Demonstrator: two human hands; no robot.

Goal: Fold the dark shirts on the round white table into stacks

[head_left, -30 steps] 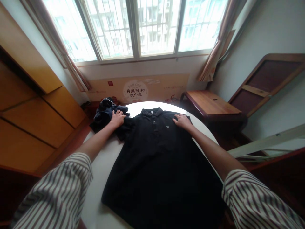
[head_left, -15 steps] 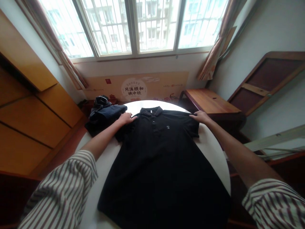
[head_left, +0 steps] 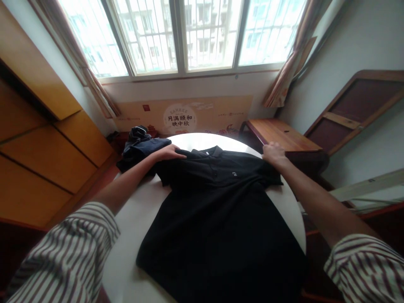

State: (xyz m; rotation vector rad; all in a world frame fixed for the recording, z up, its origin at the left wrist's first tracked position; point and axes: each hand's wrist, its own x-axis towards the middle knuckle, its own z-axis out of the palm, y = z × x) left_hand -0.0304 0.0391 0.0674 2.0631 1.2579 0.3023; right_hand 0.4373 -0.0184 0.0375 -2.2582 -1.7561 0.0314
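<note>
A black short-sleeved polo shirt (head_left: 217,219) lies spread on a round white table (head_left: 123,235), its collar at the far side and a small light logo on the chest. My left hand (head_left: 172,152) is closed on the shirt's left shoulder, thumb along the cloth; its other fingertips are partly hidden. With fingers curled in a fist, my right hand (head_left: 274,154) grips the opposite shoulder above the sleeve. Creases run diagonally across the chest between the two hands, and the collar (head_left: 206,151) is partly folded over.
A pile of dark clothes (head_left: 142,145) sits at the table's far left edge. Beyond the table on the right stands a wooden desk (head_left: 280,132). Yellow-brown cabinets (head_left: 34,168) line the left, and a barred window (head_left: 179,38) fills the far wall.
My right hand has moved to the right, and the shirt's upper part has shifted right with it. The chest, smooth before, is now creased. My left hand has moved slightly right.
</note>
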